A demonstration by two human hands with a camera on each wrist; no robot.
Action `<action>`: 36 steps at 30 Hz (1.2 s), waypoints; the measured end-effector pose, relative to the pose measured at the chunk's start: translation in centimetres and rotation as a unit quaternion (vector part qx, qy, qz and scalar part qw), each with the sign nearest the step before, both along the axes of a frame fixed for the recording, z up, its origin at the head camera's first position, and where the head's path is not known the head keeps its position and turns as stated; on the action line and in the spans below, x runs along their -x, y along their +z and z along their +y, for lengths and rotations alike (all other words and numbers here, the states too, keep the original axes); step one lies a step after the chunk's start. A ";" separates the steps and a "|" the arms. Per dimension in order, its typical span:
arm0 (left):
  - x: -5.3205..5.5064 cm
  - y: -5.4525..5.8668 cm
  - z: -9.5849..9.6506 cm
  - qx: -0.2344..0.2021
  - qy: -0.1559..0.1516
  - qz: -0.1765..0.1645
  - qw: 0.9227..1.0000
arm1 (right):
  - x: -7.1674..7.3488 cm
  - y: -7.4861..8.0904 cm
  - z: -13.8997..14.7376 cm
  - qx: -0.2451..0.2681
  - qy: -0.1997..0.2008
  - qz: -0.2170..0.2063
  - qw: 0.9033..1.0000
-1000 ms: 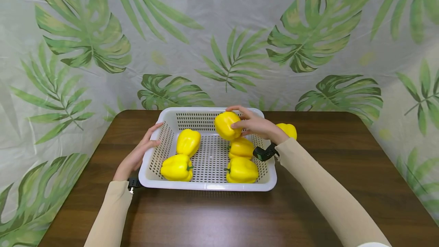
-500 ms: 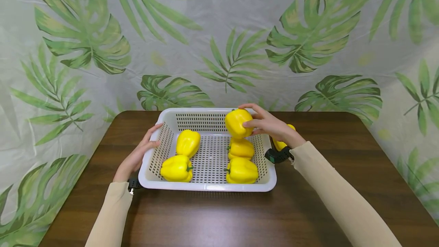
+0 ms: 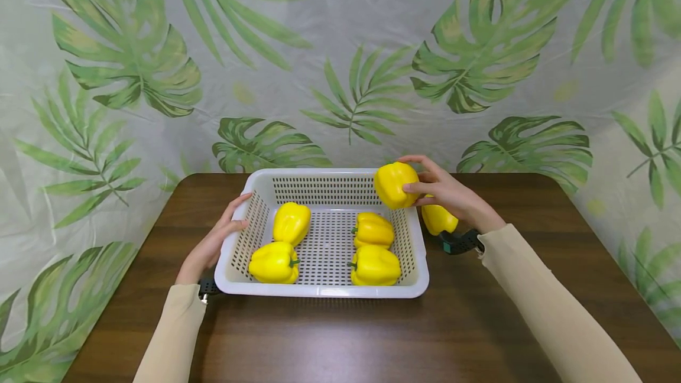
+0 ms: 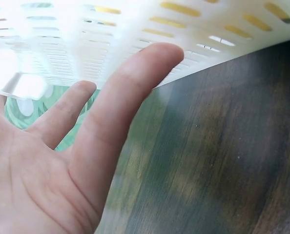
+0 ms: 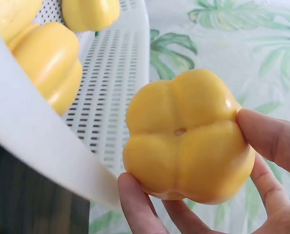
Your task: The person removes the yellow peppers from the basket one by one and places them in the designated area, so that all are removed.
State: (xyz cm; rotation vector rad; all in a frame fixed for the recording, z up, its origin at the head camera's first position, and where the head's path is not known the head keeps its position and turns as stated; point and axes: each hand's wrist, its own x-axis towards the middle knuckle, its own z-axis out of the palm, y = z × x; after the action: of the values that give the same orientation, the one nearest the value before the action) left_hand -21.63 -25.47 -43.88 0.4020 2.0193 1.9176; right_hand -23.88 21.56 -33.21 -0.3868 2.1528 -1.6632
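Observation:
A yellow bell pepper (image 3: 391,185) is gripped by my right hand (image 3: 446,192) above the back right corner of the white basket (image 3: 319,291). In the right wrist view the thumb and fingers pinch the sides of this pepper (image 5: 203,156), whose lobed end faces the camera. Against the basket's left side rests my left hand (image 3: 217,242). The left wrist view has its thumb (image 4: 118,97) stretched straight along the slotted outer wall. Inside the basket lie two peppers at left, one (image 3: 291,223) behind another (image 3: 273,262), and two at right, one (image 3: 375,230) behind another (image 3: 375,265).
Another yellow bell pepper (image 3: 438,218) lies on the brown wooden table (image 3: 330,341), just outside the basket's right wall and partly hidden by the right hand and wrist. A leaf-patterned cloth (image 3: 276,75) hangs behind the table's back edge.
My right hand has carried the pepper rightward from over the basket's interior to its back right corner. The pepper outside shows at a different part of the hand. The left hand has stayed put.

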 end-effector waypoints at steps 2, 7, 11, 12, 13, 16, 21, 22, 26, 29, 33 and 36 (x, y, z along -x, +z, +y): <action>0.0 0.0 0.0 0.000 0.000 0.000 1.000 | -0.1 0.1 0.4 0.005 -0.008 -0.003 1.000; 0.0 0.0 0.0 0.000 -0.002 0.001 1.000 | -0.3 0.1 1.5 0.006 -0.025 -0.003 1.000; 0.0 0.0 0.0 -0.002 -0.004 0.002 1.000 | -0.5 0.0 2.5 0.005 -0.033 0.001 0.999; 0.0 0.0 0.0 -0.002 -0.004 0.002 1.000 | -0.5 -0.1 2.8 0.006 -0.036 0.000 0.999; 0.0 0.0 0.0 -0.002 -0.004 0.002 1.000 | -0.5 -0.1 3.1 0.007 -0.038 -0.001 0.999; 0.0 -0.1 -0.1 -0.002 -0.004 0.003 1.000 | -0.7 -0.3 3.8 0.006 -0.041 -0.002 0.999; 0.1 -0.1 -0.1 -0.006 -0.005 0.002 1.000 | -0.9 -0.7 5.1 0.005 -0.047 0.002 0.999; 0.1 -0.1 -0.1 -0.007 -0.004 0.001 1.000 | -1.0 -0.8 5.4 0.005 -0.049 0.004 0.999; 0.0 -0.1 -0.1 -0.006 -0.003 0.000 1.000 | -1.2 -1.4 6.4 0.009 -0.059 0.010 0.998; 0.0 -0.1 -0.1 -0.005 -0.004 0.002 1.000 | -1.5 -1.8 7.2 0.011 -0.068 0.017 0.998; 0.0 -0.1 -0.1 -0.007 -0.006 0.005 1.000 | -1.7 -2.3 8.3 0.016 -0.077 0.022 0.997; 0.0 -0.1 -0.1 -0.006 -0.005 0.005 1.000 | -1.8 -2.6 9.1 0.018 -0.084 0.023 0.996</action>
State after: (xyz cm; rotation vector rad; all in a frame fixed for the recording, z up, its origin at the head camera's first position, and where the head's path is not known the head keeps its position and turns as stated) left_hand -21.62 -25.55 -43.98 0.4242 2.0093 1.9272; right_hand -22.11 30.66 -35.83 -0.2634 2.2460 -1.8031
